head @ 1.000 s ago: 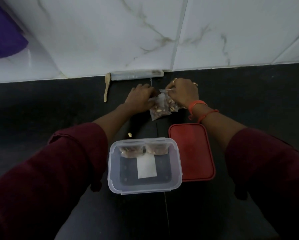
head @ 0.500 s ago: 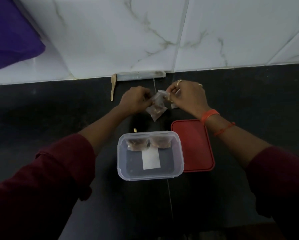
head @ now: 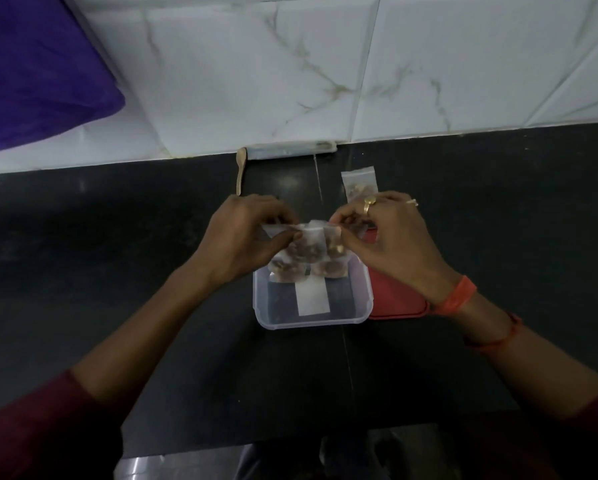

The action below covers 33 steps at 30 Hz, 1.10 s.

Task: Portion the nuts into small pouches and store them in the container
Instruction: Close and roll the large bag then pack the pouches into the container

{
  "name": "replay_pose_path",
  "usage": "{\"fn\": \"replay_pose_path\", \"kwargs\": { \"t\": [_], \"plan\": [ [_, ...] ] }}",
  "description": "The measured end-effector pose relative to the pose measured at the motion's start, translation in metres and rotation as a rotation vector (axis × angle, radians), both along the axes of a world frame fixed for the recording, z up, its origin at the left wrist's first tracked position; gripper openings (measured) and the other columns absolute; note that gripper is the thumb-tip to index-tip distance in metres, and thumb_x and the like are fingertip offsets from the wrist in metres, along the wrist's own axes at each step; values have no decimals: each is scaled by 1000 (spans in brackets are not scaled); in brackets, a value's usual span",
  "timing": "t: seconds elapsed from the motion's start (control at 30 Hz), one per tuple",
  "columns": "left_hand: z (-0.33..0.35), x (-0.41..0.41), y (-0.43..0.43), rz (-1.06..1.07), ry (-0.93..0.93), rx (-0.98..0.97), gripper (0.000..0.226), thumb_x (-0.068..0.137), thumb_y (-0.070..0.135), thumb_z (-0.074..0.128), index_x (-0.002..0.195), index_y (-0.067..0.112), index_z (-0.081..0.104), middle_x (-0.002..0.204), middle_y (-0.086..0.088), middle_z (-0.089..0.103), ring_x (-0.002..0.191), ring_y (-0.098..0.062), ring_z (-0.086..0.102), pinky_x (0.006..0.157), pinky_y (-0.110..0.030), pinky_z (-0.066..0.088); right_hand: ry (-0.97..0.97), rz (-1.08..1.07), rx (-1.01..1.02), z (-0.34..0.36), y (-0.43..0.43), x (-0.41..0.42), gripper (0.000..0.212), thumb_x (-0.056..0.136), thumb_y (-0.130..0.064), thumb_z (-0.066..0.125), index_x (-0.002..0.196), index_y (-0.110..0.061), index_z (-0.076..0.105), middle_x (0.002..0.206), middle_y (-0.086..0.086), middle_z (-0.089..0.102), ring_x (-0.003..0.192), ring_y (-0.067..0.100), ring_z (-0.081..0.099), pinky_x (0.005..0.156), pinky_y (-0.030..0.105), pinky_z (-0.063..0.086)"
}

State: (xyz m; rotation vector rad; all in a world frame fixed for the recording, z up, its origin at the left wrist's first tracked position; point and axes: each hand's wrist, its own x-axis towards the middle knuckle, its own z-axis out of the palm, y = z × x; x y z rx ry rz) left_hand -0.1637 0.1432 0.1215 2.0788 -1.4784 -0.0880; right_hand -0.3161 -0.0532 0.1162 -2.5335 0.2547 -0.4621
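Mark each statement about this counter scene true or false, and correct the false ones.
1. The left hand and right hand hold a nut pouch above the container. True.
2. The red lid is snapped onto the container. False: it lies on the counter to the right of the open container.
3. The wooden spoon lies inside the container. False: it lies on the counter near the wall.
4. A second pouch lies on the counter beyond the right hand. True.
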Motion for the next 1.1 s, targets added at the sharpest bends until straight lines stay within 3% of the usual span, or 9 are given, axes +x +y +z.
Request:
{"fn": "replay_pose_path", "kwargs": {
  "t": [0.17,0.33,0.47,0.6,0.77,0.93,1.1],
  "plan": [
    [-33,-19,15,27,-70,160,17,87,33,72,103,29,69,95,10,69,91,-12,60,95,-45,40,158,106,-54,-24,17,-17,10,88,-31,70,98,-30,73,88,-17,73,86,3,67,114,38,29],
    [-62,-25,16,56,-220,345,18,86,41,69,103,35,67,93,14,68,93,-13,56,84,-35,26,361,230,-98,-53,16,-12,16,94,-26,67,108,-26,73,91,-12,75,90,6,69,123,32,12],
    [-68,-22,11,76,-338,321,17,81,35,73,97,32,68,88,9,70,85,-16,57,77,-34,25,274,256,-214,-63,6,-2,19,92,-29,69,110,-30,73,93,-13,76,92,5,70,123,34,7],
    [-67,-14,8,120,-329,211,24,76,30,79,97,27,67,93,4,67,83,-17,60,76,-35,36,75,173,-444,-69,-4,5,13,87,-33,74,101,-34,76,90,-12,74,86,11,69,115,43,19],
    [-75,-10,9,292,177,-20,15,89,32,71,98,21,70,97,8,67,83,-9,61,73,-31,52,-15,9,-247,-63,-25,26,13,89,-32,67,99,-31,75,91,-9,76,91,15,67,102,36,33],
    [-94,-20,14,441,628,-233,21,98,24,60,110,10,69,103,3,72,98,-9,68,86,-33,57,203,-264,101,-75,-60,63,17,87,-22,65,101,-28,74,94,-9,75,88,10,70,90,32,54],
    [-107,-31,10,561,1163,-291,34,102,29,49,114,5,70,108,-7,74,102,-21,71,81,-30,60,321,-502,236,-99,-101,100,32,90,-20,62,121,-16,67,127,11,64,118,30,61,102,39,48]
  ]
}}
